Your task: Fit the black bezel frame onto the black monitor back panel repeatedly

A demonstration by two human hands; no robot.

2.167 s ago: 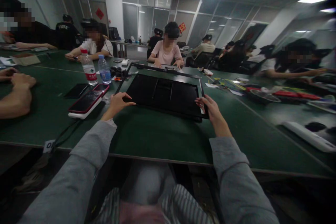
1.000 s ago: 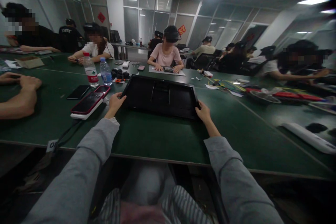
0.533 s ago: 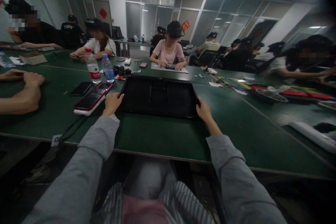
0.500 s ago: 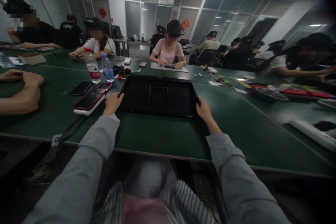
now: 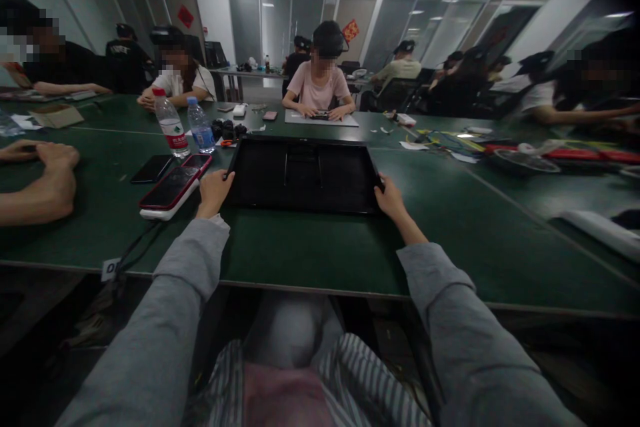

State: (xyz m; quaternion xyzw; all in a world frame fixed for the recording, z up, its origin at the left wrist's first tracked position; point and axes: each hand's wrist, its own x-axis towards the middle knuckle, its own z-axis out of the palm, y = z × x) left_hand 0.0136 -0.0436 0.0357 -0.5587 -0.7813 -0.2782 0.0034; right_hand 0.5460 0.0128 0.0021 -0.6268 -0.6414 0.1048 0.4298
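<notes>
The left hand (image 5: 215, 192) and right hand (image 5: 391, 198) curl their fingers around opposite short ends of the black tray-like panel (image 5: 303, 177), apparently to steady it level on the worktop (image 5: 310, 253); the bottles (image 5: 173, 125) stand beyond its left end.

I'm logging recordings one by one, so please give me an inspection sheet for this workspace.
Surface: green table, seam lines visible.
Job's things: black rimmed panel, between the hands.
Clutter: red-capped bottle, blue-capped bottle, black phone and red-edged phone left of the panel.
Hands: left hand and right hand grip the panel's opposite side edges.
Cables: dark cable at the near edge, left; yellow strands at right, blurred.
Surroundings: other people seated around; a neighbour's hands at far left.
</notes>
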